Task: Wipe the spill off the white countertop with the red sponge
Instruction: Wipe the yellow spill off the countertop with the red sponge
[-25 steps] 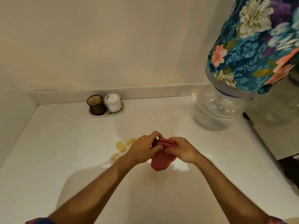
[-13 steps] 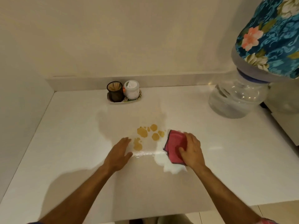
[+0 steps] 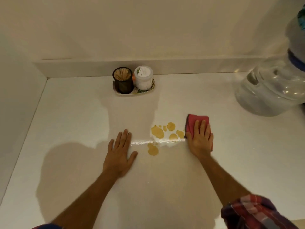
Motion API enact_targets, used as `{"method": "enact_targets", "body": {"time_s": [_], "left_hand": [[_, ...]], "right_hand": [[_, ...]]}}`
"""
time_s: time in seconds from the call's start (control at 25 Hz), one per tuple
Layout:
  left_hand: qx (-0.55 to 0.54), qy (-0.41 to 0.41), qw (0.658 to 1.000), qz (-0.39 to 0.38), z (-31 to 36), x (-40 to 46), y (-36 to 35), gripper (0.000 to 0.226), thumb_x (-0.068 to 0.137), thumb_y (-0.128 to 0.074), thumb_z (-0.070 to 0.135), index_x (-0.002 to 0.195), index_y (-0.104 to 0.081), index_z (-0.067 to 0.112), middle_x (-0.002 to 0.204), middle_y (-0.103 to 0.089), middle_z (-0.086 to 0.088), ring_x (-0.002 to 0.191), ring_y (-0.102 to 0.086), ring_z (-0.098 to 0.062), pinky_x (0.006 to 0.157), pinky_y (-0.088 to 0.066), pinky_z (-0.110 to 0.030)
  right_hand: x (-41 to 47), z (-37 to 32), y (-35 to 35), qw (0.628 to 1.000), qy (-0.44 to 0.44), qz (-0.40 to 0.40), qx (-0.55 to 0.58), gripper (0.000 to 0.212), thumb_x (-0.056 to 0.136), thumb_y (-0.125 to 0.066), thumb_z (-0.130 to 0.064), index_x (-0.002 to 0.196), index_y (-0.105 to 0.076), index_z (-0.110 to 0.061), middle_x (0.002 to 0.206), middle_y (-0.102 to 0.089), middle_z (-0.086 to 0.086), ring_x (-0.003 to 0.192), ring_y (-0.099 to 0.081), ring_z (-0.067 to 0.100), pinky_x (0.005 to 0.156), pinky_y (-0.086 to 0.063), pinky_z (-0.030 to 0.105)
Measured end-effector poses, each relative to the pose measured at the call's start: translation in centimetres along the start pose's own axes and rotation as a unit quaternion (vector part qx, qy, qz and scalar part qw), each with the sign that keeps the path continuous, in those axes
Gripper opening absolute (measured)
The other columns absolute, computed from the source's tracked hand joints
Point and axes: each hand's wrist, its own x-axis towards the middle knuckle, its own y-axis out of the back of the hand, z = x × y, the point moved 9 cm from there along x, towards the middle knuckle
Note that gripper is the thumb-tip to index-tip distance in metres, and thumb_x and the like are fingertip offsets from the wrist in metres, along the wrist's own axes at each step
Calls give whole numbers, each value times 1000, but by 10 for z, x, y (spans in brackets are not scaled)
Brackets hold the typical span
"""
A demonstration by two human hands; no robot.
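Plaid red cloth of a rolled sleeve point(image 3: 252, 212) sits nearest, at 5 o'clock, with a bare forearm running up from it. A second bare forearm comes in from 7 o'clock. Both hands lie on the white tabletop point(image 3: 74, 123), well apart from each other. The left hand point(image 3: 119, 154) rests palm down, fingers straight and close together, thumb spread toward the spill, gripping nothing. The right hand point(image 3: 200, 139) presses flat on the red sponge point(image 3: 194, 123), fingers extended over its top instead of curled around it; the sponge's far end and left edge show beyond the fingertips.

Between the hands lies the spill point(image 3: 162, 133): several yellow-brown blotches, the largest near the middle, one lone blotch closer to the person, and the rightmost one just beside the sponge's left edge. A thin glinting wet line crosses the tabletop from the left hand's fingers to the right hand's thumb.

Farther off, at 12 o'clock against the back ledge, a small tray point(image 3: 146, 92) holds a dark mesh cup of toothpicks point(image 3: 123, 80) and, touching it on the right, a white-lidded jar point(image 3: 143, 77). At 2 o'clock stands a clear water bottle point(image 3: 270, 90), upended, its upper part cut off by the frame.
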Motion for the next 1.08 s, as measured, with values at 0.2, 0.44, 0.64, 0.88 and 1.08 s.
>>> {"method": "enact_targets", "body": {"time_s": [0.2,0.44,0.64,0.88,1.08], "left_hand": [[-11,-3,1000,12,-3,2,-2,77,97,-31,57,159,5,28,169,7,7,155,7,-12,124,-3,-44],[-13,-11,1000,11,-1,-1,0,76,98,-28,59,159,6,28,169,7,6,155,8,-13,124,-6,-47],[-7,-9,1000,-3,0,-1,1,76,98,-26,59,159,4,25,169,7,4,155,7,-15,125,-8,-49],[-9,-5,1000,1,-3,-1,-2,76,98,-27,59,159,2,23,169,7,4,155,9,-14,125,-6,-48],[-6,-8,1000,12,-4,1,-4,77,98,-27,58,159,4,23,169,7,3,155,9,-16,125,-2,-46]], "right_hand": [[50,-37,1,992,124,7,18,54,104,-32,-32,157,-26,-20,167,-19,6,155,-10,28,123,-12,49],[-24,-75,-7,958,278,-32,-56,62,100,-22,-45,156,-29,-19,166,-22,8,153,-19,33,119,-25,50],[-118,-57,-47,935,321,-127,-82,74,99,-28,-59,160,-2,-26,169,8,4,155,9,30,122,-13,55],[-67,-19,-26,960,239,-120,-88,84,92,-32,-70,156,7,-32,167,14,-2,154,13,22,121,-12,56],[21,-79,-22,979,186,-63,-57,63,103,-41,-44,158,-15,-29,169,-7,4,155,-6,31,116,-22,56]]}}
